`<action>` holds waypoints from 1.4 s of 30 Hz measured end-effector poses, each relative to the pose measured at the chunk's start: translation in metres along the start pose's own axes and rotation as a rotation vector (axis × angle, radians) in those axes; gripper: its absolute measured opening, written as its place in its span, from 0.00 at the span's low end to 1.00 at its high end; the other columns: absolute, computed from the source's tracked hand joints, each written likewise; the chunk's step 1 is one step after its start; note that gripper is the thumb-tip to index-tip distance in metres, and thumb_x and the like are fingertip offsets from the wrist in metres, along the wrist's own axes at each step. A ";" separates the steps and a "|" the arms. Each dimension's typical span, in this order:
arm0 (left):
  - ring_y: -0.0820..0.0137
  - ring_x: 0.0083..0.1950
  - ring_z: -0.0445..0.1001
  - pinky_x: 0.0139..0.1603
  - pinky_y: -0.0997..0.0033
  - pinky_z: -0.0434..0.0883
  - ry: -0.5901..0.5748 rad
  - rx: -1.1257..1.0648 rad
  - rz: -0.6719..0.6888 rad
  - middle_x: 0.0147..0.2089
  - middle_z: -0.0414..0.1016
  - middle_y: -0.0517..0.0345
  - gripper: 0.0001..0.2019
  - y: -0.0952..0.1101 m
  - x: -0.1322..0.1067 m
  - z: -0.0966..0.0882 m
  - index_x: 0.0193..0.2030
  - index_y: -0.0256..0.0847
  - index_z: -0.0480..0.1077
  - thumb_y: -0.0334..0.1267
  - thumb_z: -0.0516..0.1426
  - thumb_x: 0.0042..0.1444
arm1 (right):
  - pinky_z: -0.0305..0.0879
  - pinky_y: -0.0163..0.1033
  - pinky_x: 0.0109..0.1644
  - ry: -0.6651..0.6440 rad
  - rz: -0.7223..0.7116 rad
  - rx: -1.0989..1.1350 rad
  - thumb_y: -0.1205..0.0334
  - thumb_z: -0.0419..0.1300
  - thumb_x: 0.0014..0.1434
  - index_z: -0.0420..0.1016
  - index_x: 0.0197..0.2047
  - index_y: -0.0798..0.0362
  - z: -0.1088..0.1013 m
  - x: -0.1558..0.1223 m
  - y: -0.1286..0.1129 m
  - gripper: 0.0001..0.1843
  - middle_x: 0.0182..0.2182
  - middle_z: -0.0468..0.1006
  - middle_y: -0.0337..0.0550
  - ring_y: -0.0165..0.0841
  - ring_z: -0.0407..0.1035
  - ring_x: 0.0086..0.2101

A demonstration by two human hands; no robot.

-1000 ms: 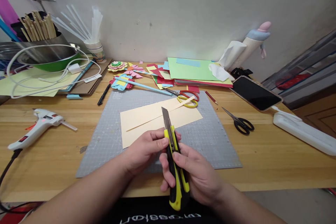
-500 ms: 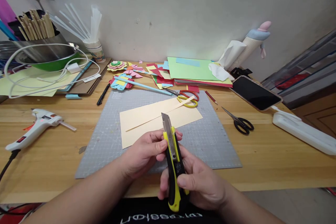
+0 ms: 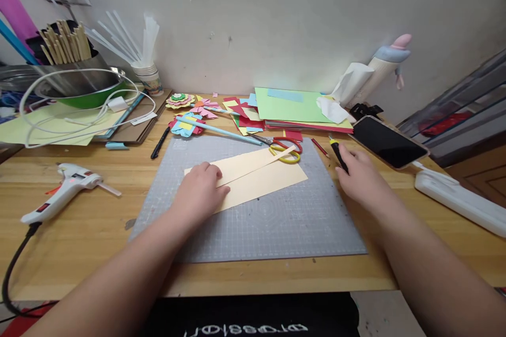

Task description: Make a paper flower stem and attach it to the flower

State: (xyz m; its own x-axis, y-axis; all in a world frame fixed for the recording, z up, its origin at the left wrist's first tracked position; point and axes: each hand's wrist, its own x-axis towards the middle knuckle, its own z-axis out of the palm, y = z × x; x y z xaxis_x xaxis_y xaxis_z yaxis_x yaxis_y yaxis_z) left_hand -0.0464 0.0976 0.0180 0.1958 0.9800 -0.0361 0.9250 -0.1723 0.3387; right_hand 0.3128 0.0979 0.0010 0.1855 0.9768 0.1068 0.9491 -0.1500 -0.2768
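Observation:
My left hand (image 3: pixel 202 187) rests at the left end of a cream paper sheet (image 3: pixel 261 187), its fingers curled round the end of a narrow cream paper strip (image 3: pixel 253 172). The fingertips' exact hold is partly hidden. The strip lies slantwise over the sheet, its far end across the handles of red-and-yellow scissors (image 3: pixel 285 151). Beneath sheet and strip is a grey cutting mat (image 3: pixel 276 231). Off the mat's right edge, my right hand (image 3: pixel 361 174) is closed around a yellow-and-black utility knife (image 3: pixel 338 154), low over the table; most of the knife is covered.
A white glue gun (image 3: pixel 73 184) lies on the left, a black pen (image 3: pixel 160 143) near the mat. Paper flowers (image 3: pixel 187 124) and stacked coloured paper (image 3: pixel 292 105) are at the back. A red pencil (image 3: pixel 320 148), phone (image 3: pixel 389 142) and white power strip (image 3: pixel 458 200) lie right.
My right hand has carried the utility knife from the front middle to the right side of the table. My left hand has left the knife and moved onto the paper.

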 end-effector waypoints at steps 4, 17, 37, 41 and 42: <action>0.57 0.45 0.69 0.46 0.58 0.66 -0.016 -0.003 -0.001 0.40 0.72 0.49 0.05 0.005 0.005 0.010 0.31 0.39 0.71 0.39 0.57 0.53 | 0.63 0.54 0.52 0.029 0.015 -0.223 0.63 0.50 0.58 0.56 0.66 0.60 0.017 0.018 0.014 0.32 0.54 0.65 0.65 0.55 0.62 0.53; 0.59 0.46 0.70 0.47 0.58 0.67 0.017 -0.050 0.041 0.44 0.71 0.49 0.07 0.005 -0.001 0.017 0.38 0.38 0.69 0.38 0.54 0.55 | 0.61 0.39 0.54 0.004 -0.436 -0.019 0.62 0.50 0.62 0.75 0.43 0.49 0.020 0.014 -0.086 0.13 0.48 0.74 0.43 0.35 0.67 0.50; 0.64 0.41 0.68 0.42 0.63 0.66 -0.055 -0.017 0.318 0.37 0.70 0.54 0.08 0.000 -0.011 0.006 0.33 0.40 0.67 0.34 0.49 0.60 | 0.60 0.47 0.47 -0.075 -0.260 -0.119 0.65 0.53 0.60 0.73 0.50 0.49 0.034 0.067 -0.062 0.15 0.45 0.76 0.49 0.44 0.68 0.47; 0.64 0.41 0.68 0.43 0.63 0.65 -0.060 -0.022 0.323 0.38 0.70 0.54 0.08 0.001 -0.012 0.006 0.33 0.40 0.67 0.34 0.49 0.60 | 0.58 0.53 0.48 -0.002 -0.205 -0.108 0.65 0.52 0.60 0.73 0.49 0.52 0.033 0.071 -0.056 0.15 0.46 0.74 0.54 0.49 0.66 0.49; 0.64 0.41 0.68 0.42 0.63 0.65 -0.061 -0.024 0.326 0.37 0.70 0.54 0.08 0.000 -0.012 0.006 0.33 0.40 0.67 0.34 0.49 0.60 | 0.57 0.54 0.49 0.009 -0.213 -0.097 0.64 0.52 0.60 0.73 0.49 0.52 0.032 0.070 -0.059 0.15 0.47 0.72 0.55 0.50 0.64 0.51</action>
State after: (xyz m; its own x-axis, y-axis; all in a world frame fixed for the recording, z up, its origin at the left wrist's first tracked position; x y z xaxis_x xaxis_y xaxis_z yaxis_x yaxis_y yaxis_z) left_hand -0.0463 0.0855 0.0131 0.4998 0.8659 0.0218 0.8027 -0.4725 0.3638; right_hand 0.2614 0.1798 -0.0057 -0.0197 0.9866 0.1617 0.9870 0.0450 -0.1541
